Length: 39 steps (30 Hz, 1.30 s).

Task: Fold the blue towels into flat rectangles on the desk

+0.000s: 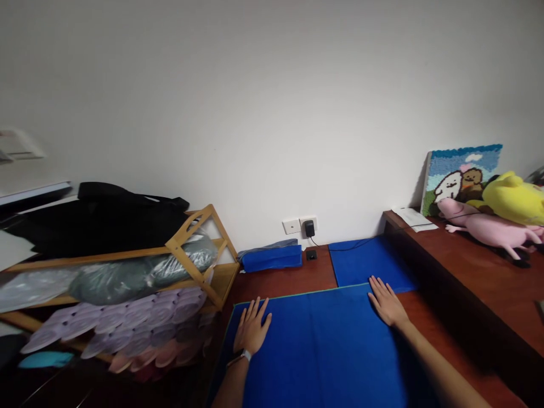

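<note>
A large blue cloth (314, 345) with a green edge lies spread on the reddish-brown wooden surface, a faint crease down its middle. Flat on its far left part rests my left hand (253, 328), fingers stretched out, a watch on the wrist. My right hand (387, 303) lies flat near the far right corner, fingers pointing away and to the left. Behind that corner a second blue piece (365, 260) lies against the wall, partly under the large cloth's far edge. Neither hand holds anything.
At left stands a wooden rack (199, 232) with a black bag (102, 221), plastic-wrapped bundles and slippers (140, 317). A folded blue stack (272, 258) sits by the wall, near a plugged-in adapter (309, 228) with a cable. Plush toys (484, 226) and a dog picture (463, 175) occupy the raised ledge at right.
</note>
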Available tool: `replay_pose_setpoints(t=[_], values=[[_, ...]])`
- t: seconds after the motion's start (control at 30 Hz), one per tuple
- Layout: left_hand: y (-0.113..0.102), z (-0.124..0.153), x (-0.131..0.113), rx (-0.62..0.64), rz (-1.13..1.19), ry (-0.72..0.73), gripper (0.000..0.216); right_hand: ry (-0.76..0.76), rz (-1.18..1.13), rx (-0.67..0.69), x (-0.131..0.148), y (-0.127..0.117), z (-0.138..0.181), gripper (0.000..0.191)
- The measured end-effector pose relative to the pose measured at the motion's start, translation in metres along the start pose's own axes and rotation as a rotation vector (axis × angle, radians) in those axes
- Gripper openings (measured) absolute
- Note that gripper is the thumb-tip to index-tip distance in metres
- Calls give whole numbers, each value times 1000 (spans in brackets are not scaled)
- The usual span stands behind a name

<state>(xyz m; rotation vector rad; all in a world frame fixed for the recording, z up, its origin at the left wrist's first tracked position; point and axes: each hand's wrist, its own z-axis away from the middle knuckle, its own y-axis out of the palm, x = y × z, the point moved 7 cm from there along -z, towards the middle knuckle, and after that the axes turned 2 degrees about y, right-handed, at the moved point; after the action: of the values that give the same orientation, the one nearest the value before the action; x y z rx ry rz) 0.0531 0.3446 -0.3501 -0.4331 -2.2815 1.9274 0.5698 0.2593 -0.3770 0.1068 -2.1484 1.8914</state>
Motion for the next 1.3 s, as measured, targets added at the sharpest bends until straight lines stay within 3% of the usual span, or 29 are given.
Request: replay_pose_setpoints(t=[0.13, 0.2, 0.3, 0.43, 0.53, 0.63, 0.83, 0.93, 1.03, 1.3], values=[[0, 1, 0, 1, 10, -2, 56, 25, 45, 1, 4, -5, 0, 72], [0, 1, 0, -3, 17, 1, 57, -1, 51, -51, 25, -9, 3, 71], [0, 1, 1, 3, 18, 3, 57, -153, 4, -133, 94, -8, 17, 68], [1, 1, 0, 7, 6, -2, 57, -390, -82, -88, 199, 12, 45, 65], [1, 0, -1, 8, 0, -2, 57, -428, -108, -49, 225, 26, 58, 66], [1, 0, -1, 4, 4, 10, 57, -340, -94, -30, 191, 28, 64, 66], [4, -1, 1, -27, 32, 11, 58, -40, -15, 19, 41, 7, 86, 74], [7, -2, 3, -50, 45, 14, 58, 89, -1, 44, -18, -4, 98, 76], [8, -3, 4, -57, 40, 13, 58, 149, -23, 55, -43, -8, 106, 77], [3, -2, 0, -48, 7, 18, 58, 205, -129, 60, -50, -17, 108, 74]])
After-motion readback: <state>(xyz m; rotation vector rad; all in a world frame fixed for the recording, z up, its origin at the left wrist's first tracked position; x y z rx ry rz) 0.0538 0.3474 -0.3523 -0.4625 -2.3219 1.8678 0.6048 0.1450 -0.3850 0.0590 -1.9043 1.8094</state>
